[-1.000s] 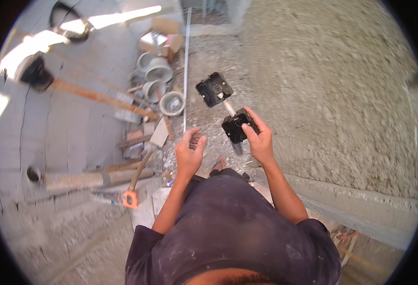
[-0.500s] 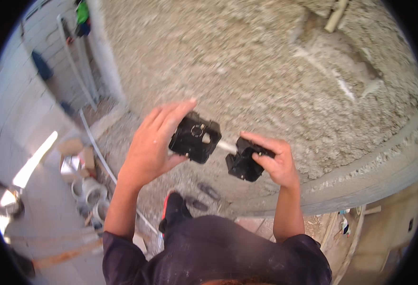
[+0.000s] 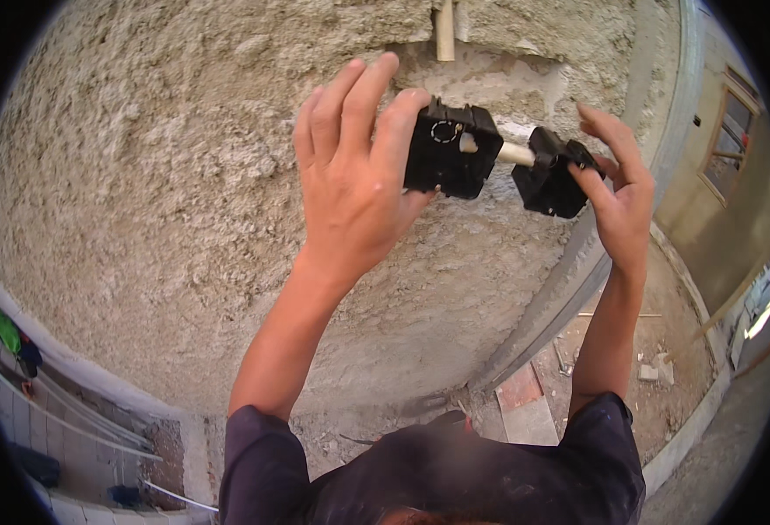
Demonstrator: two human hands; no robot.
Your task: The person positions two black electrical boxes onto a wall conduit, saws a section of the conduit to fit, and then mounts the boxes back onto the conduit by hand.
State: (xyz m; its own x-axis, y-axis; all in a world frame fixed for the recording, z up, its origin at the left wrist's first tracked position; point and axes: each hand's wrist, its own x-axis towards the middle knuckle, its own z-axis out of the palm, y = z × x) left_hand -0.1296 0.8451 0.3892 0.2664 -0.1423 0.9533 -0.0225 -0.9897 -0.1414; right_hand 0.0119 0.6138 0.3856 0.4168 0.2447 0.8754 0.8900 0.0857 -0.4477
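Note:
Two black electrical back boxes are held up in front of the rough wall. My left hand [image 3: 350, 175] grips the larger-looking box [image 3: 459, 171] by its left side, thumb below and fingers above. A short cream conduit piece [image 3: 516, 154] runs from that box to the second box [image 3: 549, 185], linking the two. The near end of the conduit pokes through inside the left box. My right hand [image 3: 619, 192] pinches the second box at its right side, with the other fingers raised. Just above the boxes, a recess [image 3: 499, 77] is cut into the wall, and a cream conduit [image 3: 444, 33] comes down into it.
Rough plaster covers the wall [image 3: 201, 192], which ends at a smoother vertical edge on the right. Beyond it are a rubble-strewn floor [image 3: 656, 328] and a framed window [image 3: 731, 136]. Long pale pipes [image 3: 87, 407] lie at the lower left.
Both hands have raised the joined boxes up and right toward the wall recess. The view has swung to face the wall more directly. The grip on both boxes remains.

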